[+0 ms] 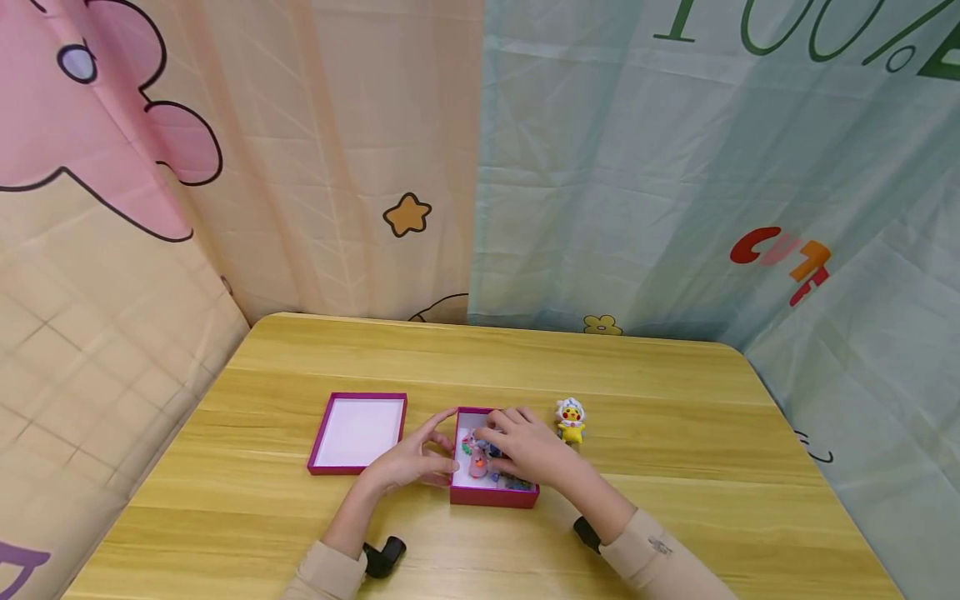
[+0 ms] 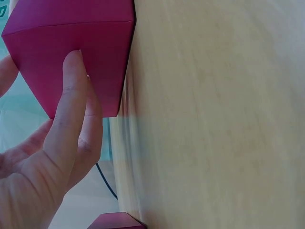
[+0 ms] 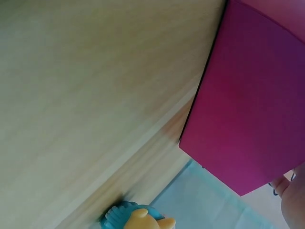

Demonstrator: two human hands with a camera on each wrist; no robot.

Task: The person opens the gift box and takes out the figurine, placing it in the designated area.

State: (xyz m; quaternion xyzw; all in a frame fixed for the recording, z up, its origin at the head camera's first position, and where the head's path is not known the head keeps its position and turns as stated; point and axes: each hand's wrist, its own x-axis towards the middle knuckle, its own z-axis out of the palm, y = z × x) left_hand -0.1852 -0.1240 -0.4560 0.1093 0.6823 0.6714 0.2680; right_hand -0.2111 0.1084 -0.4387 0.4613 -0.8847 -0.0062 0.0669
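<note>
A small magenta box, its inside white, stands uncovered with several little toy figures inside. Among them is a pink figure on the left side; bluish and dark ones lie partly under my right hand. That hand reaches over the right wall with its fingers down among the figures; I cannot tell whether they pinch one. My left hand rests against the box's left side. In the left wrist view, extended fingers touch the magenta wall. Only the right hand's edge shows in its wrist view.
Left of the box lies a shallow magenta lid, white inside up. A yellow toy figure with a pale hood stands to the right, just past my right hand. The wooden table backs onto printed curtains.
</note>
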